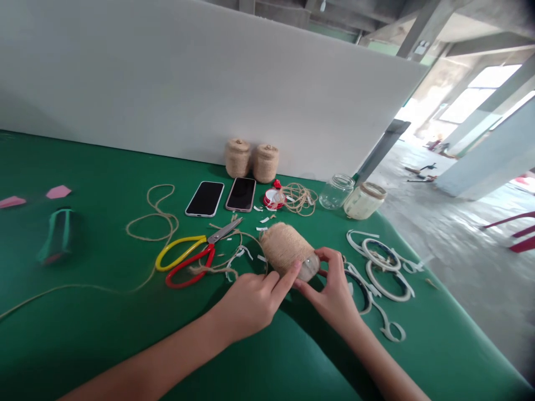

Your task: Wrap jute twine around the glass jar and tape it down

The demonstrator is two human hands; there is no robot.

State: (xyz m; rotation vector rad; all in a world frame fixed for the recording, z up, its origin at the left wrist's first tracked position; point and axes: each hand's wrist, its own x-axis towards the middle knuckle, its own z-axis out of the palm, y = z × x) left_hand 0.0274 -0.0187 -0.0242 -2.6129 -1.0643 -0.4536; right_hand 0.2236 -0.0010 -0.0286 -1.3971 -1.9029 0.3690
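Observation:
A glass jar [288, 249] lies tilted on its side in front of me, most of its body wrapped in tan twine, with bare glass at the end toward my right hand. My left hand [261, 298] presses an extended index finger on the jar near the edge of the twine; its other fingers curl beneath. With thumb and fingers, my right hand [332, 289] grips the bare glass end. Just left of the jar lie open scissors [204, 250] with one yellow and one red handle. Loose twine [156, 223] trails across the table to the left.
Two twine-wrapped jars [238, 159] stand by the white partition [200, 83], behind two phones [204, 199]. A clear jar [335, 192] and a cream-coated jar [365, 201] stand right of a twine coil [301, 199]. Tape rolls [388, 278] lie near the table's right edge.

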